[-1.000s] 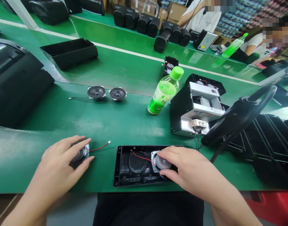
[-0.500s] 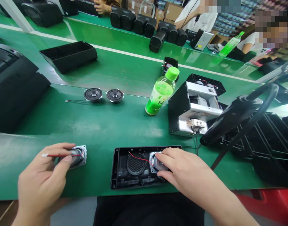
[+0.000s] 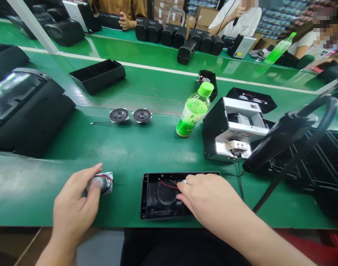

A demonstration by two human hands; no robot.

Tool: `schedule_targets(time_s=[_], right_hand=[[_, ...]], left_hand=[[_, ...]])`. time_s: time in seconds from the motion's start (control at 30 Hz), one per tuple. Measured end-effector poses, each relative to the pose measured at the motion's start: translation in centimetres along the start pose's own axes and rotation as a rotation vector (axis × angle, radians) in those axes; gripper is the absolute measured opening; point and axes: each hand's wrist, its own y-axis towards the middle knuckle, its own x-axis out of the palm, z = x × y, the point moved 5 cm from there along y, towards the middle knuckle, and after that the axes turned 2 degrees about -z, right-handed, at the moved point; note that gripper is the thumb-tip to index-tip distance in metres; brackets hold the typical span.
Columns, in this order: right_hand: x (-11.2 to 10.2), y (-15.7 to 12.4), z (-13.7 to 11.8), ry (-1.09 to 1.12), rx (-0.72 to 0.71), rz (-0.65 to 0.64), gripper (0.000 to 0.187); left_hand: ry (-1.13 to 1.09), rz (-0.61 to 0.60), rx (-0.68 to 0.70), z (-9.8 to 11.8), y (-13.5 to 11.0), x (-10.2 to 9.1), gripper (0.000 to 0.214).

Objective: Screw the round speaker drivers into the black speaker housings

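My left hand [image 3: 75, 203] is closed around a small speaker driver [image 3: 108, 183], magnet side up, at the table's left front. Its thumb rests over the magnet, and red wire shows beside the metal frame. My right hand [image 3: 209, 195] bends over the right part of a black speaker panel [image 3: 155, 213]. It grips a second driver, now nearly all covered by the fingers; only a bit of metal frame shows. A red wire [image 3: 169, 184] runs from under those fingertips across the panel's round mesh grille [image 3: 166, 194].
Two loose drivers [image 3: 119, 115] [image 3: 142, 115] lie behind. A green-capped bottle [image 3: 193, 111] and a silver-black machine [image 3: 227, 129] stand right of centre. A black handle with cable [image 3: 279, 138] hangs at right. Black housings [image 3: 27, 114] sit left. Other people work across the table.
The whole view has shifted, moving things rightward. My right hand has slid left over the panel and hides most of its driver. The wire no longer lies across my left fingers.
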Motion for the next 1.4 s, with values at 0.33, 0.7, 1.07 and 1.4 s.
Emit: schedule_targets(time_s=[0.33,0.7,1.07,1.4], right_hand=[[1.6,1.5,-0.6,0.011,0.000,-0.087,0.024],[1.9,-2.0,3.1,0.372,0.042,0.112,0.017],[2.0,-2.1,3.0,0.437,0.061,0.220,0.018],[2.1,-2.6,2.8,0.433,0.013,0.296,0.018]], left_hand=[[0.241,-0.275,0.271,0.4,-0.7,-0.8,0.033],[-0.126,-0.345,0.298,10.2,1.5,-2.9,0.033],[0.300,-0.815,0.612,18.7,-0.4,5.2,0.030],[0.283,-0.760,0.648,16.5,-0.1,6.1,0.052]])
